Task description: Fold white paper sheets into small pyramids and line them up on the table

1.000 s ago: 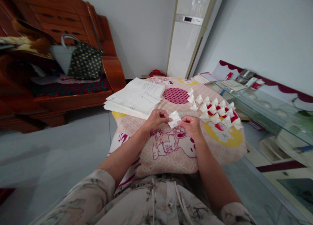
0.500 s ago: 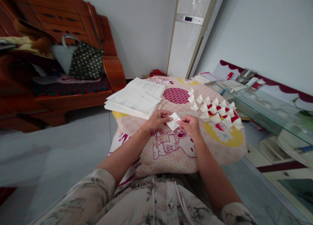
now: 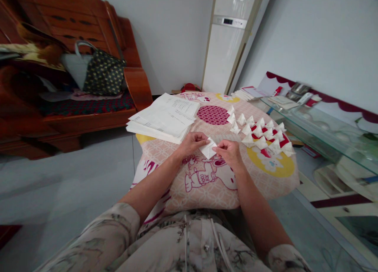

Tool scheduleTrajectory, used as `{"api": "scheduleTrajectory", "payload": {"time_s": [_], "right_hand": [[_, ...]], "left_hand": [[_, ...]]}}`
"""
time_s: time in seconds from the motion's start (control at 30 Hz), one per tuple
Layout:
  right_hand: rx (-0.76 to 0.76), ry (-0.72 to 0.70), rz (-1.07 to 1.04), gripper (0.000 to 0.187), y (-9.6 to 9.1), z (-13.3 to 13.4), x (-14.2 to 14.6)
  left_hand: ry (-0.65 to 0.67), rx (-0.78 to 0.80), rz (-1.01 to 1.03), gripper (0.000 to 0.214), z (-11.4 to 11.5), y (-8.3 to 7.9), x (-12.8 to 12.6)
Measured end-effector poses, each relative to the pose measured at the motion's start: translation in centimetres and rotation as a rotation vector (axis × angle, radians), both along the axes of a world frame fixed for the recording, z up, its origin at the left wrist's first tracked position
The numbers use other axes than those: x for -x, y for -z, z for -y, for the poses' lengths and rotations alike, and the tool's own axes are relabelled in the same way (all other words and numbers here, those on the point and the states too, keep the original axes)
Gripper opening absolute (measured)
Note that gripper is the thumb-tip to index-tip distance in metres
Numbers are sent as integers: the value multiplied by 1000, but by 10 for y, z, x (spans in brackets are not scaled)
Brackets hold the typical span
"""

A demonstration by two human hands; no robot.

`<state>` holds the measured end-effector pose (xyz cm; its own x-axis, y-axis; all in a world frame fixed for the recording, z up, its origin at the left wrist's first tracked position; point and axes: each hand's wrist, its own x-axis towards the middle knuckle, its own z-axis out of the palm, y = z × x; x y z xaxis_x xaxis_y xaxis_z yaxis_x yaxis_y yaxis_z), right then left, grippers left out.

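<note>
Two hands pinch one paper just above the middle of the cushion, the left hand closed on its left edge, the right hand closed on its right.

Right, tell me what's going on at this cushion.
A seated person's left hand and right hand both pinch a small white paper piece over a cartoon-print cushion before them. Many folded paper triangles lie in rows on the cushion's right side, and a stack of printed sheets rests at its far left.
</note>
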<state>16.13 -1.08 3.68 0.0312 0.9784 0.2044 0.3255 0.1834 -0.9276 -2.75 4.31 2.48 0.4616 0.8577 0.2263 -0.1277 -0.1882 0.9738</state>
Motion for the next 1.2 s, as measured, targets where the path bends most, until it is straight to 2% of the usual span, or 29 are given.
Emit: {"api": "scheduleTrajectory", "payload": {"time_s": [0.23, 0.33, 0.43, 0.57, 0.77, 1.0, 1.2], "right_hand": [[12, -23, -20, 28, 2, 0, 0], [22, -54, -145, 29, 2, -2, 0], [28, -97, -271, 43, 2, -4, -2], [83, -144, -188, 33, 5, -5, -5], [81, -138, -151, 34, 6, -2, -5], [2, -133, -80, 33, 0, 2, -3], [31, -142, -76, 34, 4, 1, -4]], "left_hand": [[-20, 12, 16, 41, 0, -1, -2], [-64, 24, 76, 40, 0, -2, -2], [-115, 36, 160, 38, 2, -3, -2], [-123, 47, 188, 37, 3, -5, -2], [-125, 36, 183, 37, 5, -7, -1], [-91, 28, 177, 38, 4, -7, -2], [-82, 43, 124, 38, 2, -4, -2]]}}
